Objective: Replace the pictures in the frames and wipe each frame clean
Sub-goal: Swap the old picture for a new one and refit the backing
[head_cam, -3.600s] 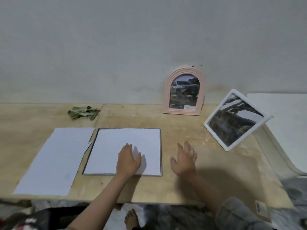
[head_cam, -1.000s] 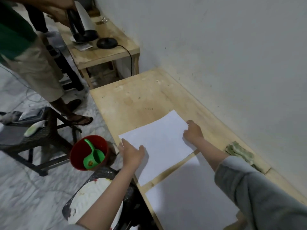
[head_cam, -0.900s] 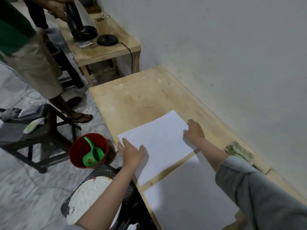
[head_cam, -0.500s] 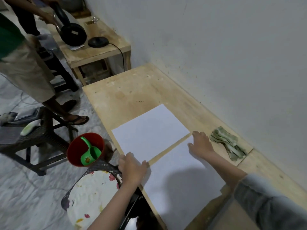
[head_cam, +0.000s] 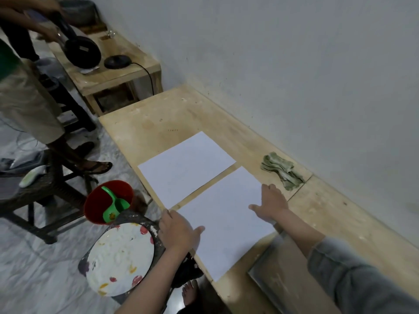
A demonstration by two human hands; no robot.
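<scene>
Fingers of left hand [head_cam: 179, 232] and right hand [head_cam: 271, 203] lie fairly straight, pressing flat on near white rectangular paper sheet [head_cam: 224, 223]. Its long axis runs between both hands; 2nd white sheet [head_cam: 186, 167] sits beyond fingertips. Grip probably none.

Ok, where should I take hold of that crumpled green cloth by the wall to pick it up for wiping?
Pinch the crumpled green cloth from above at its bunched middle folds. It lies flat on the wooden tabletop close against the wall, so a sideways approach from behind looks blocked. The right hand is nearer, resting on the near white paper sheet.
</scene>
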